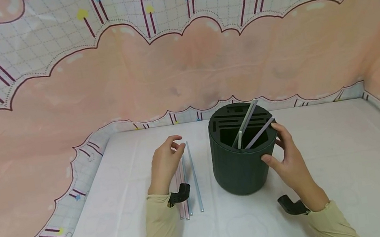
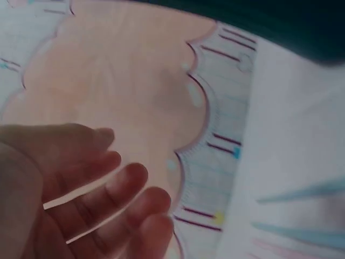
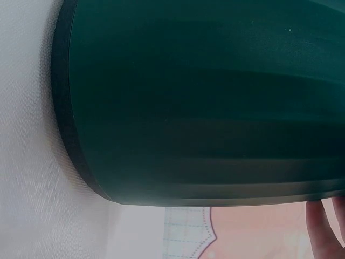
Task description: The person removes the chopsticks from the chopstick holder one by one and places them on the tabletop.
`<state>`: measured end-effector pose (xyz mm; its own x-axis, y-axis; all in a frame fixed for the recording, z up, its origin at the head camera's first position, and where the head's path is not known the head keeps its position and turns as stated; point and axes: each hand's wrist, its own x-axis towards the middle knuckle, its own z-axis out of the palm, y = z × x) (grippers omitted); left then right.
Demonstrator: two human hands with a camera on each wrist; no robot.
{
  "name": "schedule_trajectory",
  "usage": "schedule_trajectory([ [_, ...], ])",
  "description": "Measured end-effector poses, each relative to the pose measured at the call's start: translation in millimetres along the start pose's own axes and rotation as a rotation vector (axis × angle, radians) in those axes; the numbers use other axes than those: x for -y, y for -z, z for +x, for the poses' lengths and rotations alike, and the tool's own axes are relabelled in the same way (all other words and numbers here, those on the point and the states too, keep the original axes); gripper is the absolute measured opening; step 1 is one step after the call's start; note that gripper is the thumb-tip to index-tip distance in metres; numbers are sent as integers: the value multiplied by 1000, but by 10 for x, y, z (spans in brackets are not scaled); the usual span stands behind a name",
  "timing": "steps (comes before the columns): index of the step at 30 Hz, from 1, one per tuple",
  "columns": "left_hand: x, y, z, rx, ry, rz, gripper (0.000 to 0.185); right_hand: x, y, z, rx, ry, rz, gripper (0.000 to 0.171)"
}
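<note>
A dark green round utensil holder [image 1: 241,168] with slots in its top stands upright on the white table. Several thin sticks [image 1: 247,120] lean out of its large front opening. My right hand [image 1: 290,161] grips the holder's right side near the rim, thumb in front and fingers behind. In the right wrist view, the holder's wall [image 3: 205,108] fills most of the picture, with fingertips [image 3: 322,229] at its edge. My left hand [image 1: 167,163] hovers over more thin sticks [image 1: 195,179], pale blue and pink, with loosely bent fingers. Its fingers [image 2: 129,183] hold nothing in the left wrist view.
The white table [image 1: 346,152] reaches back to a hanging cloth [image 1: 175,71] printed in peach with candle patterns. The same cloth borders the table on the left and right. Black wrist cameras [image 1: 180,194] sit on both wrists.
</note>
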<state>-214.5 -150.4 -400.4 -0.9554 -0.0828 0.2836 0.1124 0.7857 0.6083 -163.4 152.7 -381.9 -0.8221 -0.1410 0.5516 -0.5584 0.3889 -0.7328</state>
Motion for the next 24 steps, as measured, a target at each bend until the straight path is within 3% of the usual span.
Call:
schedule_trajectory([
  [4,-269,95,-38,-52,-107,-51,24,3,3,14,2,-10,-11,73],
  [11,-674,199,-164,-178,-355,-191,20,11,11,34,10,-17,-15,73],
  [17,-968,170,-279,-150,-572,-335,25,15,17,44,11,-19,-19,73],
  [24,-1168,82,-372,-115,-723,-243,32,6,5,43,5,-21,-7,73],
])
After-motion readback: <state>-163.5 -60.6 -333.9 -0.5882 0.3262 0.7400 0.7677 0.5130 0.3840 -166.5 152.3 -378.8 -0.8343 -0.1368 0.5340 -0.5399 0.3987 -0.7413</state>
